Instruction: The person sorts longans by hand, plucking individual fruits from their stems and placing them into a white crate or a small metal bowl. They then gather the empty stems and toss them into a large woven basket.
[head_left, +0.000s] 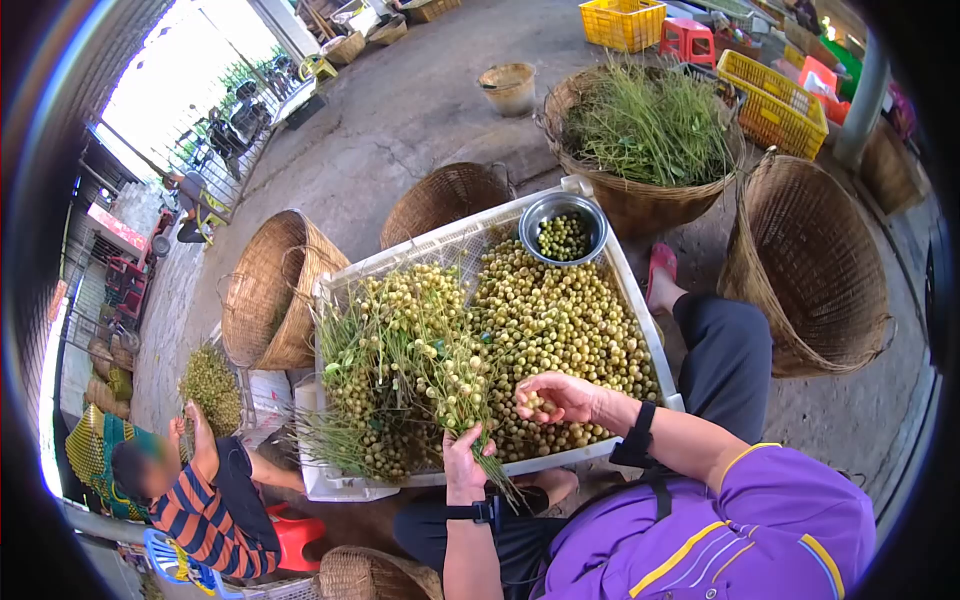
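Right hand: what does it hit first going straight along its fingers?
Probably the bunch of fruit in the left hand. The right hand points across at it, though one view leaves the height and depth gap unclear.

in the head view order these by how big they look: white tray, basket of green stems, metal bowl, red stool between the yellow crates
1. White tray
2. Basket of green stems
3. Metal bowl
4. Red stool

no readable text, labels, brands, numbers or signs, any marks too small or blurred to read
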